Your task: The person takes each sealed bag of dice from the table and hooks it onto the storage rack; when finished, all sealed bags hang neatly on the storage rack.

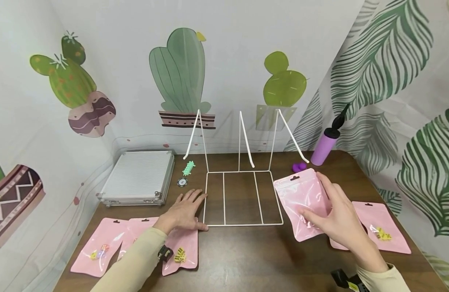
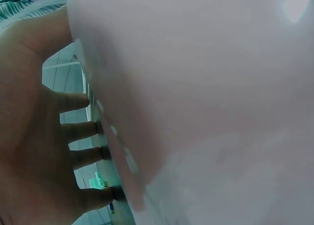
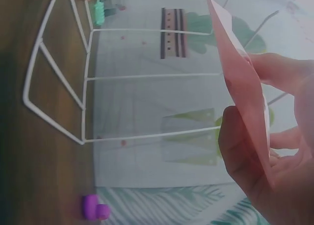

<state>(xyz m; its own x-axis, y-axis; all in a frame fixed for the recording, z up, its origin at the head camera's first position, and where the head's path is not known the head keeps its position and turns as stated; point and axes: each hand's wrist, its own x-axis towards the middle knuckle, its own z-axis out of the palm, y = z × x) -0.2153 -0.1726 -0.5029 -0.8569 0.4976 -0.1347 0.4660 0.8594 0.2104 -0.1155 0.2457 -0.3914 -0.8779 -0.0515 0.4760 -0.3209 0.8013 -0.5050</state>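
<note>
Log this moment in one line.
Right grip: holds pink pouch above table | Left grip: fingers spread beside wire rack | Hooks: bare | Other pouches: both sides

I can read no word, brand or number from here. The round chip on the counter carries marks too small to make out, the yellow dice in a pink pouch show dark pips too tiny to count, and the yellow patch at the right wrist is illegible.
</note>
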